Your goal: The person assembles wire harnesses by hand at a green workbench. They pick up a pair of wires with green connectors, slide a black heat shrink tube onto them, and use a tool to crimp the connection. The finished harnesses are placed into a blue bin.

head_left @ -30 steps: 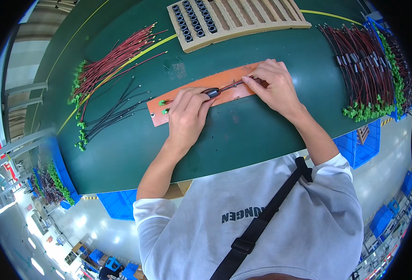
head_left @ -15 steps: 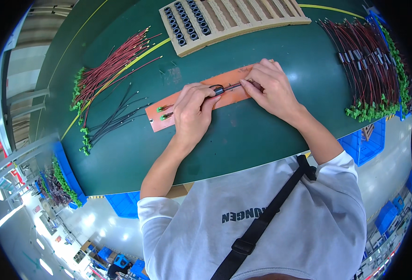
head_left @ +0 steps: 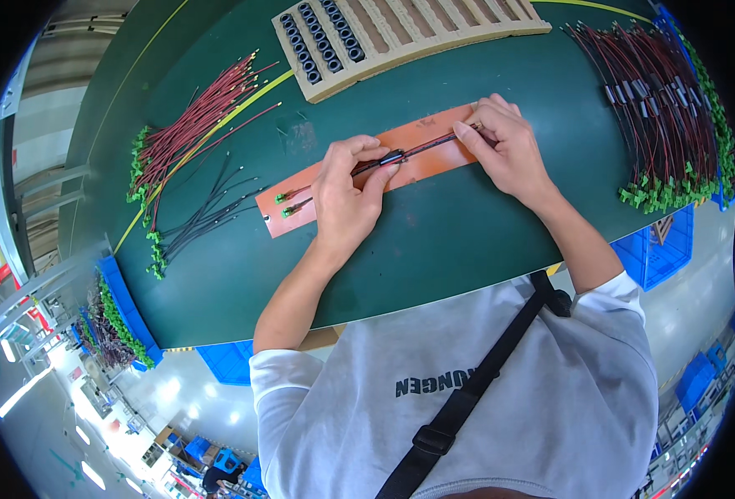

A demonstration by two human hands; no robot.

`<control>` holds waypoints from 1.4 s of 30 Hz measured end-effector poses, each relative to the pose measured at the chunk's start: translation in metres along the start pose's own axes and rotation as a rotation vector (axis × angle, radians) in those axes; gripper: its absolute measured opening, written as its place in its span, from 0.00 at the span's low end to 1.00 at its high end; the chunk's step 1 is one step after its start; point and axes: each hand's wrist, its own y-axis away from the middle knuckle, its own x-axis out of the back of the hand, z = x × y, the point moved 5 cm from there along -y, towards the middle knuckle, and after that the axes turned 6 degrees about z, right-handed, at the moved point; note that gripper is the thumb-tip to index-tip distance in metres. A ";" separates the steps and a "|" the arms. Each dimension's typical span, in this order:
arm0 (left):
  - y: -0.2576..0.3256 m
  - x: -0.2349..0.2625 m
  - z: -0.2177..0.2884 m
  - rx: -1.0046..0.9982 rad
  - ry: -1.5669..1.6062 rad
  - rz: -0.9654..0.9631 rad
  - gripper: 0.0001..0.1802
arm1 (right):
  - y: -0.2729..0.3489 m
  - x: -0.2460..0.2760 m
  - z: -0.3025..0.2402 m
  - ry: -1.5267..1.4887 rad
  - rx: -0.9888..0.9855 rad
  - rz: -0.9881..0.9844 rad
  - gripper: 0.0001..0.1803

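An orange strip-shaped board lies slanted on the table in front of me. Two green connectors sit at its left end, with dark wires running from them beneath my left hand. That hand pinches a black ferrite core between thumb and fingers over the middle of the board. Red and black wires stretch from the core to my right hand. The right hand is closed on their far ends, by the board's right end. Its fingers partly hide the wire tips.
Red wires and black wires with green connectors lie to the left. A slotted tray partly filled with black cores stands at the back. Finished-looking wire bundles with cores are piled at the right, beside a blue bin.
My right hand has slid right and slightly away from the core, exposing more wire between the hands. My left hand stays at the core, which now shows more plainly.
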 end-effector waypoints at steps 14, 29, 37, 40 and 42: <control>-0.077 -0.057 0.020 0.172 -0.137 -0.846 0.10 | 0.000 0.000 0.004 -0.051 0.000 0.011 0.12; -0.076 -0.066 0.024 0.012 -0.043 -0.775 0.12 | -0.007 0.005 0.016 -0.171 -0.141 0.145 0.17; -0.078 -0.072 0.025 0.310 -0.150 -0.830 0.15 | -0.004 -0.002 0.013 -0.134 -0.048 0.163 0.17; -0.078 -0.067 0.024 0.237 -0.094 -0.776 0.14 | -0.006 -0.001 0.013 -0.174 -0.121 0.168 0.18; -0.074 -0.052 0.023 0.125 -0.011 -0.629 0.13 | -0.006 0.000 0.014 -0.254 -0.231 0.150 0.18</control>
